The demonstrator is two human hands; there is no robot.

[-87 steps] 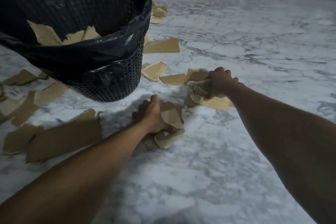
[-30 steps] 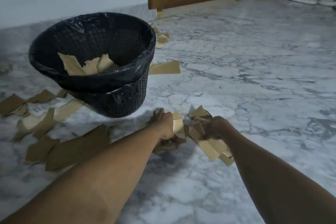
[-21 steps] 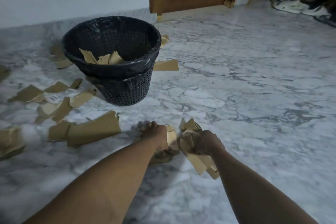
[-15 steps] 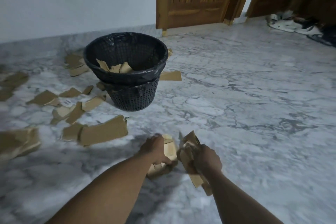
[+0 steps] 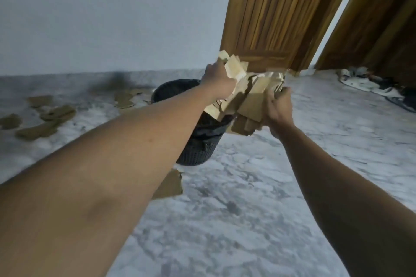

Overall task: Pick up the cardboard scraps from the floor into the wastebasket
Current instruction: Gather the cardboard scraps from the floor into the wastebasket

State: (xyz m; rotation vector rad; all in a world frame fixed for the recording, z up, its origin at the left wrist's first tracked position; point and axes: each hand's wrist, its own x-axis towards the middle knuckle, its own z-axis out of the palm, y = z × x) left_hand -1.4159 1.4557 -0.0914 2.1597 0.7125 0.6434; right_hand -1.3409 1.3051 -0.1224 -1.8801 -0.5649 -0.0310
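Together, hands (image 5: 217,81) (image 5: 278,107) gripping cardboard scraps (image 5: 249,94), wastebasket (image 5: 198,150) beyond

Wall (image 5: 101,18): plain, pale grey-white, upper left. Floor (image 5: 236,220): white marble with grey veins, lower frame; matching marble skirting (image 5: 67,81) at the wall's base. Wooden door (image 5: 270,11), ribbed, top centre; second wooden panel (image 5: 382,29), upper right; bright gap (image 5: 342,4) between. Crumpled cloth (image 5: 369,81), right edge.

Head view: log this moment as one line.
left hand: grips cardboard scrap bundle | right hand: grips same bundle | bundle: above black mesh wastebasket | marble floor: loose scraps left of wastebasket | drop: not yet
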